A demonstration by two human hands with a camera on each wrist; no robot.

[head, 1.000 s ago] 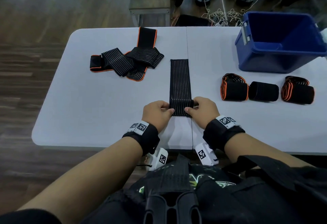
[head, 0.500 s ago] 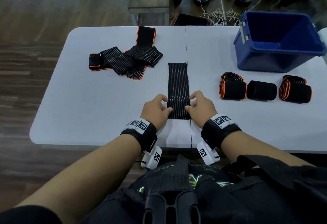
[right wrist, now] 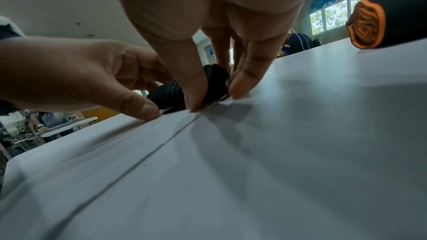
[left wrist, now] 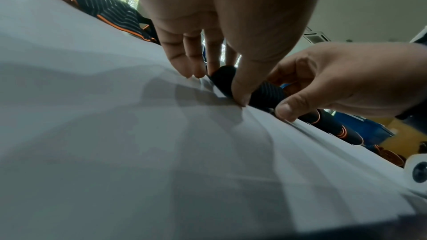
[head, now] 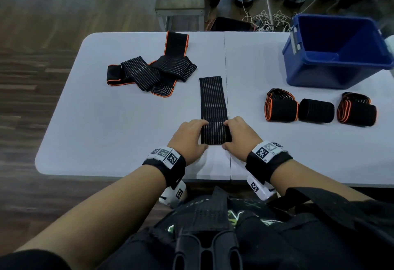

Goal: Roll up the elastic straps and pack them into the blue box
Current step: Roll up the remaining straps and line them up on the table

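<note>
1. My left hand [head: 188, 138] and right hand [head: 239, 136] pinch the ends of the half-rolled strap [head: 214, 118] at the near middle of the bench [head: 106, 133]; uneven pressure could skew the roll, and a slip could let it spring open.
2. Count: three finished rolls [head: 315, 110] to the right, a tangled pile [head: 153, 73] far left I can't count, one blue box [head: 332, 56] far right.

You work in a large shared hall set up for recording sessions: a white plastic folding table [head: 128, 131] on dark wood-plank flooring [head: 32, 99], tangled white cables [head: 264, 19] at the frame's top, more white tables [right wrist: 69, 125] and people at lower left.
</note>
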